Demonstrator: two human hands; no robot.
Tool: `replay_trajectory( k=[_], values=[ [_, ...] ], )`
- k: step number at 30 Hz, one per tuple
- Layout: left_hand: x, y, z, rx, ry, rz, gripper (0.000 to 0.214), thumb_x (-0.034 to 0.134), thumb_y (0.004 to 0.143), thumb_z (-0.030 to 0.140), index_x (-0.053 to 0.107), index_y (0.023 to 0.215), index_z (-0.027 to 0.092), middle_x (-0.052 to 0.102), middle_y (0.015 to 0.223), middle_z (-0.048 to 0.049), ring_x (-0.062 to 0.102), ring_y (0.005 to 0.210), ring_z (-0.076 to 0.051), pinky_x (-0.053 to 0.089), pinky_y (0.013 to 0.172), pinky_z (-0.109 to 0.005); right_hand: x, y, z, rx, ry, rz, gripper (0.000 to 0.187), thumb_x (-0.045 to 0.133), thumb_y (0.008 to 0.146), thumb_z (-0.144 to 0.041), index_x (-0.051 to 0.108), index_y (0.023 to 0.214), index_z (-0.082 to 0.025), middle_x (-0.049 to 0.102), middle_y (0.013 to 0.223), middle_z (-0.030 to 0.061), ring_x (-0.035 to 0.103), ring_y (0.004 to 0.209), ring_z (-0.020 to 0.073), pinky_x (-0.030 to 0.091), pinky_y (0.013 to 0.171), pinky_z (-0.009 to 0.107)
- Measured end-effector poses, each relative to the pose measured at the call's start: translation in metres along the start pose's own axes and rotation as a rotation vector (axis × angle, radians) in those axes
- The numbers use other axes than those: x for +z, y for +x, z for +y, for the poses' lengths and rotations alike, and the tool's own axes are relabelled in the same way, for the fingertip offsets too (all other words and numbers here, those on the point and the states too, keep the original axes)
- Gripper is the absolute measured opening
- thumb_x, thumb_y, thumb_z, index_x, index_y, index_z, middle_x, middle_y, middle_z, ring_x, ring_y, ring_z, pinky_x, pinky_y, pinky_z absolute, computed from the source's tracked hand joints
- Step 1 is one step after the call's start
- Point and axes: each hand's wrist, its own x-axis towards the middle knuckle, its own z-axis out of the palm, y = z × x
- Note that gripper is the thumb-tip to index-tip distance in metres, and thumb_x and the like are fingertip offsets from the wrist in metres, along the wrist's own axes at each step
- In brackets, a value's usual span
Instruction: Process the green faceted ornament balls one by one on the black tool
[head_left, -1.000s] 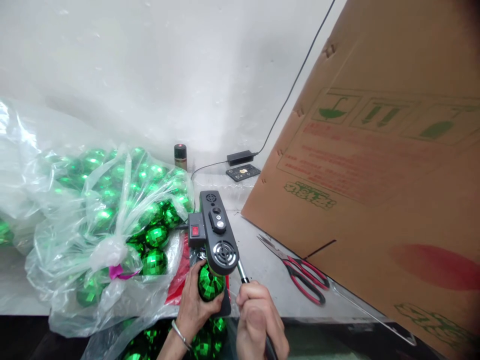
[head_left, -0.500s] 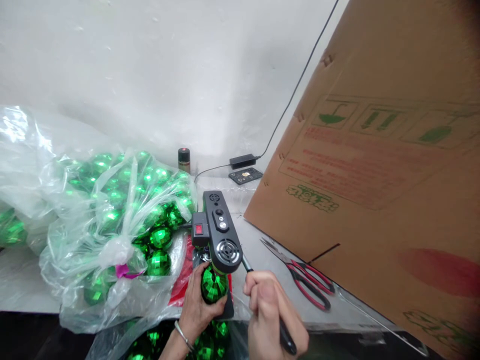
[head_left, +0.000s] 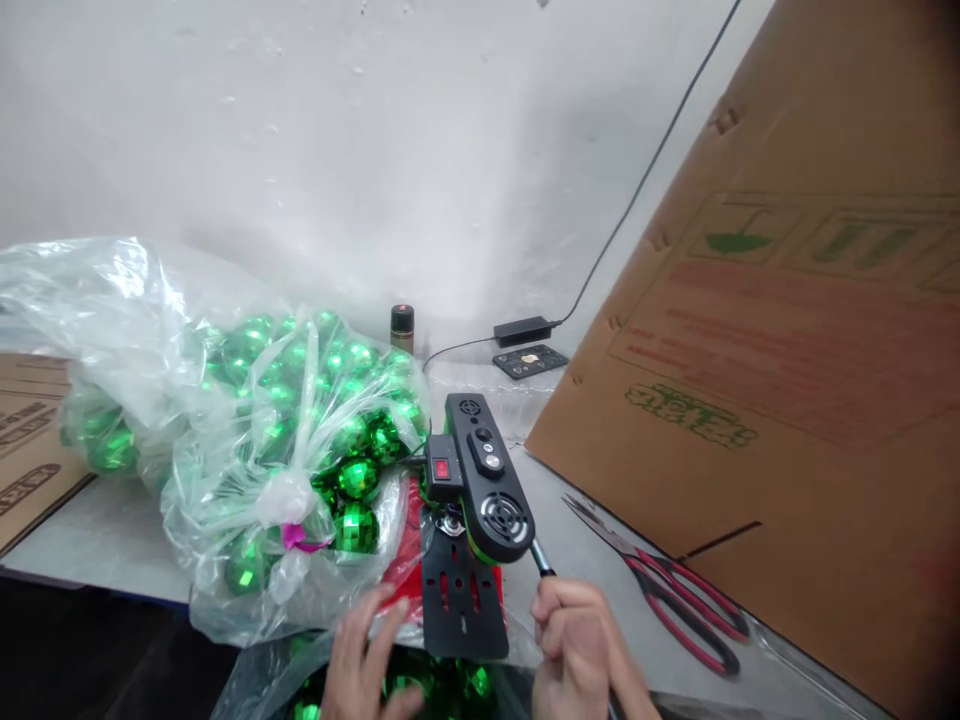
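White wall (head_left: 337,150) rose behind table (head_left: 112,530) w/ device (head_left: 487,470).
L hand (head_left: 367,660) had fingers spread nr green balls (head_left: 477,682) at front edge, contact unclear; R hand (head_left: 581,650) gripped rod (head_left: 541,560) beside device. Bag (head_left: 285,495) w/ more balls (head_left: 356,480) sat L of device; scissors (head_left: 600,525) lay R, by carton (head_left: 750,370).

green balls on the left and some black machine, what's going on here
A person's right hand grips a rod by the black machine. The left hand is open, near the lower green balls. More green balls sit in a clear bag left of the machine.
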Motion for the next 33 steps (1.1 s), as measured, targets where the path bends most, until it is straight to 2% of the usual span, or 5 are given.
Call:
replay_trajectory(
  k=[7, 13, 19, 26, 33],
  values=[
    [0.002, 0.180, -0.038, -0.415, 0.272, -0.347, 0.040, 0.063, 0.106, 0.025, 0.070, 0.143, 0.013, 0.075, 0.136, -0.0264, 0.078, 0.123, -0.043, 0.061, 0.107, -0.056, -0.006, -0.004, 0.007, -0.011, 0.004, -0.065, 0.044, 0.056, 0.113, -0.015, 0.054, 0.070, -0.022, 0.053, 0.063, -0.0026, 0.059, 0.064, 0.0141, 0.037, 0.058, 0.029],
    [0.011, 0.225, -0.047, -0.542, 0.202, -0.477, 0.049, 0.087, 0.081, 0.014, 0.073, 0.128, 0.010, 0.078, 0.119, -0.0217, 0.081, 0.115, -0.047, 0.062, 0.101, -0.054, -0.010, -0.005, 0.012, -0.047, 0.023, -0.100, 0.042, 0.054, 0.114, -0.015, 0.054, 0.072, -0.023, 0.056, 0.067, -0.0019, 0.059, 0.063, 0.0131, 0.041, 0.056, 0.026],
    [-0.017, 0.217, -0.041, -0.599, -0.089, -0.434, 0.070, 0.082, 0.088, 0.044, 0.063, 0.149, 0.016, 0.073, 0.144, -0.0224, 0.077, 0.132, -0.042, 0.060, 0.113, -0.052, -0.005, 0.005, 0.005, -0.094, 0.028, -0.115, 0.042, 0.054, 0.114, -0.015, 0.051, 0.073, -0.023, 0.051, 0.063, -0.0041, 0.060, 0.062, 0.0126, 0.042, 0.056, 0.025],
    [-0.023, 0.129, 0.021, -1.094, -1.334, -0.089, 0.095, 0.094, 0.078, 0.072, 0.062, 0.156, 0.027, 0.082, 0.136, -0.0143, 0.081, 0.123, -0.040, 0.068, 0.108, -0.059, 0.000, 0.025, -0.016, 0.011, -0.002, -0.128, 0.046, 0.054, 0.115, -0.016, 0.050, 0.069, -0.022, 0.052, 0.064, -0.0030, 0.058, 0.060, 0.0117, 0.034, 0.052, 0.026],
    [0.019, 0.085, 0.039, -0.990, -0.996, -0.164, 0.092, 0.093, 0.077, 0.069, 0.064, 0.151, 0.022, 0.077, 0.150, -0.0175, 0.070, 0.145, -0.044, 0.054, 0.126, -0.061, -0.001, 0.033, -0.022, 0.004, 0.020, -0.173, 0.043, 0.053, 0.115, -0.013, 0.053, 0.073, -0.022, 0.052, 0.065, -0.0038, 0.060, 0.062, 0.0122, 0.043, 0.058, 0.026]
  ],
)
